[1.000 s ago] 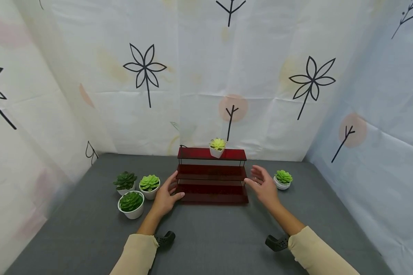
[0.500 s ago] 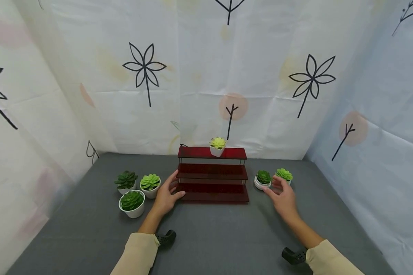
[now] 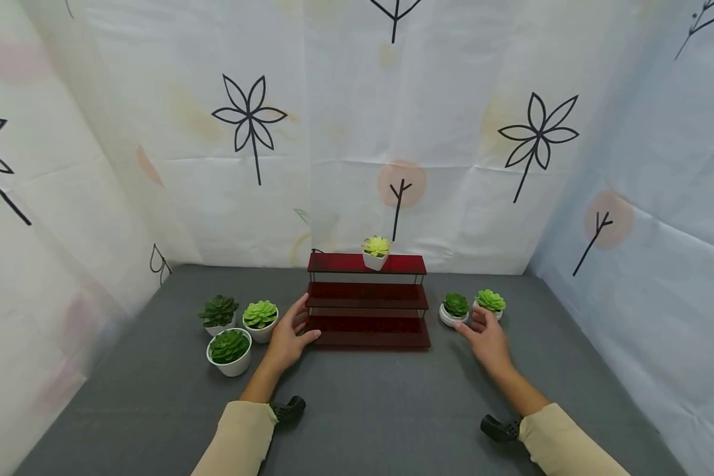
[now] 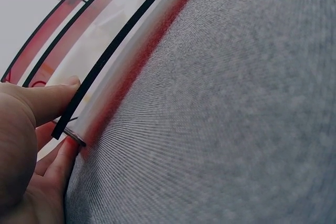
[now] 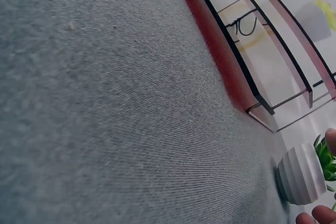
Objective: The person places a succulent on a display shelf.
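Observation:
A red three-tier display stand stands in the middle of the table. At its left end my left hand grips the lowest tier, thumb over the front edge and fingers at the end, as the left wrist view shows. My right hand holds nothing, its fingers relaxed just in front of two small potted succulents. The dark green succulent is by the thumb, in a ribbed white pot. Behind the fingertips is the bright green succulent, its pot partly hidden. A yellow-green succulent sits on the top tier.
Left of the stand are three more potted succulents: a dark one at the back, a light green one beside it, and a mid-green one in front. A white patterned cloth rises behind the grey table.
My right hand has moved right, away from the stand's right end, and the dark green succulent there now shows. My left hand has kept its place on the stand.

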### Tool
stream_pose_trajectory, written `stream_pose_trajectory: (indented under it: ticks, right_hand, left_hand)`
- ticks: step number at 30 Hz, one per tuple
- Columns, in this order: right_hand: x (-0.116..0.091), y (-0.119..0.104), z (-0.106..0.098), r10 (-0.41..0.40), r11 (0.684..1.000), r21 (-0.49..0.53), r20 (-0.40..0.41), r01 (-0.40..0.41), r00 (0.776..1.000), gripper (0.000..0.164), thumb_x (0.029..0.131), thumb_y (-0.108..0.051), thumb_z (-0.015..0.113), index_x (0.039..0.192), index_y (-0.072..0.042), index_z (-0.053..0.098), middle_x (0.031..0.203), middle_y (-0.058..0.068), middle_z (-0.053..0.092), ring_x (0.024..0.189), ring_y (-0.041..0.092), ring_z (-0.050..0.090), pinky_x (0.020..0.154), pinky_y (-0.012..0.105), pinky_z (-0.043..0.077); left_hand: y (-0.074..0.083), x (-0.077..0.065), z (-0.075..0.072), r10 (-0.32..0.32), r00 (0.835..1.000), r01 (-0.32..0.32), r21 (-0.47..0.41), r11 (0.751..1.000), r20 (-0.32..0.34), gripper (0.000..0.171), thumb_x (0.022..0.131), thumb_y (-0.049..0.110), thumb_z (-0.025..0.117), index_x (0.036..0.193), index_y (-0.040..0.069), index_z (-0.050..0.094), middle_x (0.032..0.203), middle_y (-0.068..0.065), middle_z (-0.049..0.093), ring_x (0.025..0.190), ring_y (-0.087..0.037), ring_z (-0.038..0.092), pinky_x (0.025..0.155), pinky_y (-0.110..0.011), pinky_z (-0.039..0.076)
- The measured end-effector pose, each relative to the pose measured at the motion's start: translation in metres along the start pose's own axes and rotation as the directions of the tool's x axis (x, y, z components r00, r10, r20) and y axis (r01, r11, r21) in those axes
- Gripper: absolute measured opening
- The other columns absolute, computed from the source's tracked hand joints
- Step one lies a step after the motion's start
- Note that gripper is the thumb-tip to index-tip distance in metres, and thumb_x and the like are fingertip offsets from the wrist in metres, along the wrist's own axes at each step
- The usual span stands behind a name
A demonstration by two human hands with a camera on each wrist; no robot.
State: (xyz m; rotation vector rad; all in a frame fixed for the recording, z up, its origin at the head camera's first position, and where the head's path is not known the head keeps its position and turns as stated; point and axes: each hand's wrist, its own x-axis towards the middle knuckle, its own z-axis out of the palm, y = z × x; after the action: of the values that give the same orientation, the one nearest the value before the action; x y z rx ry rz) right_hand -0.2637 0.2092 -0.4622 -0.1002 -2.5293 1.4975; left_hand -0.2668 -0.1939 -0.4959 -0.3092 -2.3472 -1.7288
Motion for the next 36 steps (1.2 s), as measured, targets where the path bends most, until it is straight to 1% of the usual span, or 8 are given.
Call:
stream_pose_trajectory:
  ticks: [7,11,17,23,28,31,34,36]
  right_hand:
    - [0.009,0.000,0.006,0.050,0.997,0.056,0.027,-0.051,0.998,0.071,0.093,-0.014,0.068,0.146,0.010,0.028,0.142,0.034,0.035,0.129,0.046,0.040,0.101,0.054,0.039]
    - [0.014,0.002,0.011,0.069,0.995,0.073,0.032,-0.071,0.997,0.073,0.093,-0.014,0.067,0.148,0.009,0.025,0.144,0.033,0.033,0.131,0.044,0.038,0.102,0.054,0.039]
    - [0.021,0.005,0.015,0.082,0.994,0.077,0.016,-0.083,0.997,0.074,0.092,-0.015,0.068,0.149,0.006,0.025,0.144,0.032,0.034,0.130,0.042,0.038,0.103,0.053,0.037]
    - [0.026,0.006,0.018,0.070,0.996,0.049,0.021,-0.071,0.997,0.077,0.091,-0.017,0.069,0.149,0.006,0.024,0.147,0.032,0.032,0.134,0.042,0.035,0.106,0.053,0.034]
    - [0.027,0.005,0.018,0.061,0.998,0.018,0.039,-0.061,0.997,0.078,0.091,-0.018,0.070,0.149,0.006,0.025,0.150,0.030,0.029,0.136,0.042,0.032,0.106,0.053,0.034]
    - [0.028,0.006,0.018,0.055,0.998,-0.011,0.043,-0.055,0.998,0.077,0.091,-0.019,0.070,0.148,0.007,0.027,0.148,0.030,0.032,0.133,0.042,0.035,0.104,0.054,0.035]
    - [0.030,0.008,0.018,0.048,0.998,-0.048,0.039,-0.046,0.998,0.076,0.090,-0.020,0.070,0.147,0.008,0.029,0.143,0.033,0.037,0.128,0.042,0.040,0.101,0.054,0.037]
    - [0.031,0.009,0.018,0.041,0.997,-0.068,0.037,-0.038,0.998,0.076,0.090,-0.021,0.071,0.146,0.009,0.030,0.140,0.034,0.040,0.125,0.042,0.043,0.100,0.055,0.038]
  left_hand:
    - [-0.001,0.000,0.000,0.001,1.000,-0.001,-0.004,1.000,0.003,0.085,0.081,-0.008,0.074,0.152,0.015,0.035,0.143,-0.022,0.041,0.131,-0.036,0.043,0.105,-0.048,0.039]
    - [-0.002,0.000,0.000,-0.001,1.000,0.001,-0.003,1.000,0.005,0.085,0.081,-0.008,0.074,0.152,0.016,0.034,0.144,-0.022,0.041,0.131,-0.036,0.043,0.105,-0.048,0.039]
    - [-0.002,0.001,0.000,-0.003,1.000,0.003,-0.006,1.000,0.007,0.085,0.081,-0.008,0.074,0.152,0.015,0.034,0.144,-0.023,0.041,0.131,-0.037,0.043,0.105,-0.049,0.039]
    - [0.000,0.001,0.000,-0.010,1.000,0.010,-0.008,1.000,-0.002,0.084,0.081,-0.008,0.074,0.152,0.015,0.036,0.143,-0.023,0.042,0.129,-0.037,0.045,0.105,-0.048,0.038]
    - [0.000,0.001,0.000,0.018,1.000,-0.018,-0.004,1.000,-0.002,0.084,0.081,-0.009,0.074,0.152,0.012,0.034,0.143,-0.025,0.041,0.129,-0.041,0.044,0.104,-0.052,0.039]
    - [-0.001,0.001,0.000,0.038,0.999,-0.038,0.000,0.999,-0.001,0.084,0.081,-0.009,0.074,0.152,0.010,0.034,0.143,-0.026,0.040,0.128,-0.043,0.044,0.103,-0.054,0.039]
    - [-0.001,0.000,0.000,0.033,0.999,-0.033,-0.003,0.999,-0.001,0.084,0.081,-0.009,0.074,0.152,0.010,0.033,0.143,-0.026,0.040,0.129,-0.042,0.044,0.103,-0.053,0.039]
    - [-0.001,0.000,0.000,0.017,1.000,-0.017,-0.003,1.000,0.002,0.084,0.081,-0.008,0.073,0.152,0.012,0.034,0.143,-0.025,0.040,0.129,-0.040,0.044,0.104,-0.052,0.038]
